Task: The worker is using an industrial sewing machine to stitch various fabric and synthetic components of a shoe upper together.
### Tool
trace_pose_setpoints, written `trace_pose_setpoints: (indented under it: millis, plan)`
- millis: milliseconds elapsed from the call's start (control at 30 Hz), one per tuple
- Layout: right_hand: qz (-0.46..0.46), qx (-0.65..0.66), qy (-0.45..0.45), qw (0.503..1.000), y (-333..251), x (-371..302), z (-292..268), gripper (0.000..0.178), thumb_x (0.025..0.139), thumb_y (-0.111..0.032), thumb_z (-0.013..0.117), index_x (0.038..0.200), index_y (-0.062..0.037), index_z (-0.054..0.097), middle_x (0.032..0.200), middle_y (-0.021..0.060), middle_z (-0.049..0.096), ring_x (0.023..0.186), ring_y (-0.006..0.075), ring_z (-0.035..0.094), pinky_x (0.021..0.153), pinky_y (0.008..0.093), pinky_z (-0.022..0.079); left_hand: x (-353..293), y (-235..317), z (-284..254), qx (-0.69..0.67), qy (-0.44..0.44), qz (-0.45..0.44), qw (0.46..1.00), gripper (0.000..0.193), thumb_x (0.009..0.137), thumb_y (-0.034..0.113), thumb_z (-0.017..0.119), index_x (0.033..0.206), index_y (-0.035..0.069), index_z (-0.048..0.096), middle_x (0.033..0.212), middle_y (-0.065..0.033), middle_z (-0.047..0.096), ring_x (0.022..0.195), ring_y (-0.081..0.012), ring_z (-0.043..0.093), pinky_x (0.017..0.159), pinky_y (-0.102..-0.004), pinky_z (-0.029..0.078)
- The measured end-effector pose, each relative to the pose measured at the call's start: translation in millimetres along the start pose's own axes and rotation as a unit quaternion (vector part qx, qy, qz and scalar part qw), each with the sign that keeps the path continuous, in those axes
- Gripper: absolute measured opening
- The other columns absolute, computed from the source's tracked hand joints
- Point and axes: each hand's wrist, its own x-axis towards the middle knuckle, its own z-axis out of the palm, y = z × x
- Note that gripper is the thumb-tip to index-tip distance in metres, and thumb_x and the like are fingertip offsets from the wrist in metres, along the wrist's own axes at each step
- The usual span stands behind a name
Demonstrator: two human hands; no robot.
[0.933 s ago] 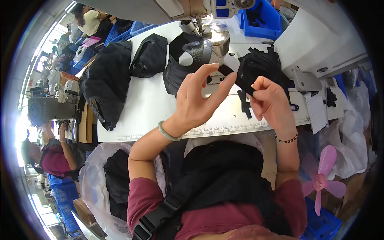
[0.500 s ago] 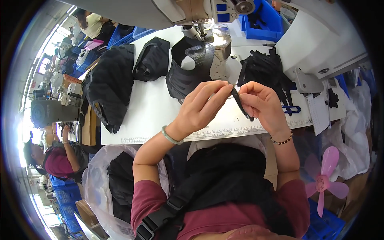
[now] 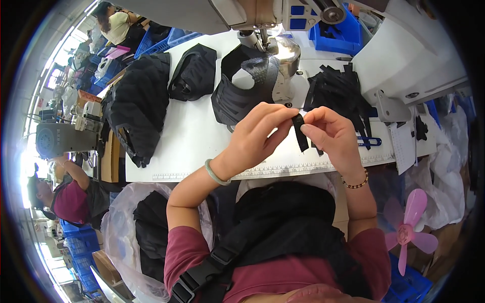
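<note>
A short black fabric strip [image 3: 301, 137] hangs folded between my hands above the white table's front part. My left hand [image 3: 260, 132] pinches its upper end between thumb and fingertips. Thumb and forefinger of my right hand [image 3: 331, 135] close on the strip's right side. Beyond my hands, a black molded fabric piece [image 3: 242, 93] with a round opening lies under the sewing machine's needle area [image 3: 261, 40]. Behind my right hand rests a pile of black strips [image 3: 341, 86], with a blue thread snipper [image 3: 371, 142] beside it.
More black fabric pieces [image 3: 136, 106] are stacked on the table's left. A ruler tape [image 3: 212, 177] runs along the front edge. A blue bin [image 3: 336, 38] stands at the back right, a pink fan [image 3: 405, 233] at lower right. Another person [image 3: 76, 199] works at far left.
The strip has turned and now shows a folded, broader face between my fingers. My hands stay nearly in place, with the right fingers shifted slightly along it.
</note>
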Motion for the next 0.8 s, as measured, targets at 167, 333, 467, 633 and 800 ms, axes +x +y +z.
trace_pose_setpoints:
  millis: [167,333,467,633,800]
  plan:
    - [-0.138,-0.108,0.067,0.982,11.5,3.0,6.5,0.009,0.082,-0.005,0.065,0.088,-0.0031,0.058,0.071,-0.0053,0.054,0.058,-0.0022,0.042,0.051,0.0136,0.033,-3.6,3.4,2.7,-0.218,-0.002,-0.199,0.955,0.024,0.078,-0.008,0.062,0.101,0.001,0.062,0.089,-0.0074,0.061,0.073,-0.0119,0.059,0.065,-0.024,0.05]
    - [-0.195,-0.159,0.083,0.964,18.3,9.3,6.8,0.009,0.082,-0.004,0.065,0.087,-0.0035,0.058,0.069,-0.0052,0.053,0.055,-0.0017,0.04,0.048,0.0145,0.032,-0.9,3.4,0.3,-0.245,-0.017,-0.215,0.945,0.023,0.077,-0.004,0.063,0.099,0.001,0.063,0.085,-0.005,0.062,0.07,-0.0078,0.058,0.062,-0.0213,0.048]
    - [-0.2,-0.155,0.084,0.964,21.4,10.9,7.2,0.01,0.082,-0.004,0.066,0.087,-0.0035,0.058,0.069,-0.005,0.054,0.055,-0.0018,0.04,0.049,0.0145,0.033,-5.3,0.2,4.1,-0.203,-0.002,-0.226,0.953,0.019,0.077,-0.001,0.064,0.096,0.002,0.064,0.081,-0.0043,0.061,0.067,-0.0071,0.057,0.061,-0.0204,0.046]
    - [-0.165,-0.101,0.074,0.978,18.5,13.4,8.3,0.011,0.081,-0.005,0.066,0.089,-0.0038,0.058,0.075,-0.0043,0.055,0.059,-0.0021,0.042,0.051,0.0138,0.034,-8.1,-0.2,4.1,-0.22,0.004,-0.26,0.94,0.014,0.077,0.0,0.065,0.091,0.001,0.064,0.079,-0.0035,0.061,0.067,-0.0067,0.058,0.06,-0.02,0.046]
    - [-0.176,-0.093,0.052,0.979,15.3,18.7,6.8,0.011,0.081,-0.003,0.065,0.09,-0.0043,0.058,0.081,-0.0039,0.055,0.061,-0.0014,0.041,0.053,0.0138,0.035,-7.5,-3.0,4.6,-0.246,0.014,-0.267,0.932,0.011,0.078,0.0,0.065,0.089,0.0,0.063,0.079,-0.0032,0.061,0.069,-0.0059,0.058,0.061,-0.0196,0.046]
